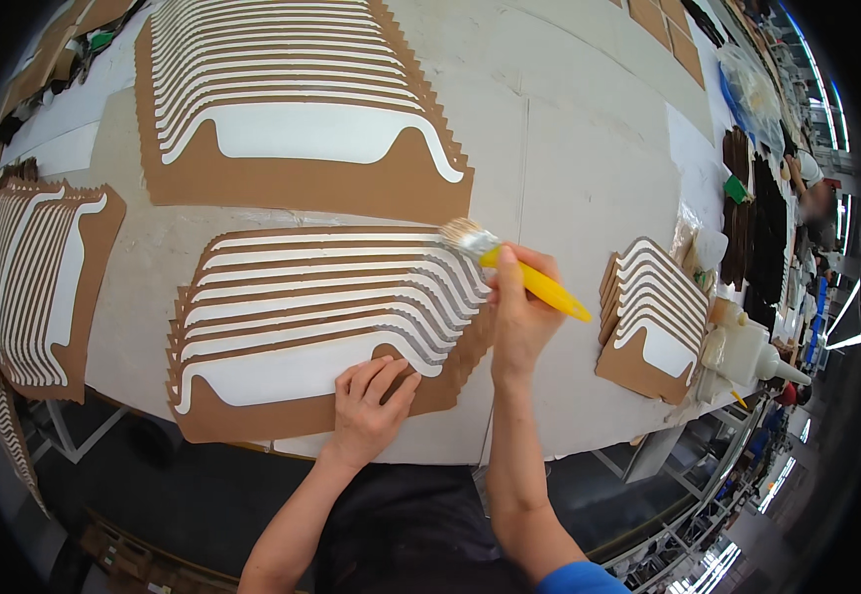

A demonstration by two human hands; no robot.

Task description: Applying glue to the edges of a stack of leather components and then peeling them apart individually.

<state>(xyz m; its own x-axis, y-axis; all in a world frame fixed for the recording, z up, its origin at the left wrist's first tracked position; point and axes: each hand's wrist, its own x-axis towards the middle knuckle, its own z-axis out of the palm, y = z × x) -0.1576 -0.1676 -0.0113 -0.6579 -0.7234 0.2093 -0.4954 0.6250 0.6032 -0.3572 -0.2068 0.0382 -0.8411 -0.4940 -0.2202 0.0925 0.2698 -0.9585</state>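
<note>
Workshop bench point(589, 168), pale grey top. Central item: fanned stack of brown sheets with white curved bands point(297, 332), greyed along the right-hand curve, lying near the front edge. Paintbrush point(546, 287), one, yellow handle; right hand point(524, 317), grip closed round it, bristles at the stack's far right corner. Left hand point(373, 411): grip unclenched, fingers laid on the front sheet. Outward: larger fanned stack point(297, 139) behind; smaller stack point(653, 327) and white nozzle bottle point(744, 353) at right.

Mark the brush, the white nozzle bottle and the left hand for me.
Brush point(551, 293), head view: yellow handle.
White nozzle bottle point(744, 354), head view: body.
Left hand point(369, 414), head view: back of the hand.
</note>
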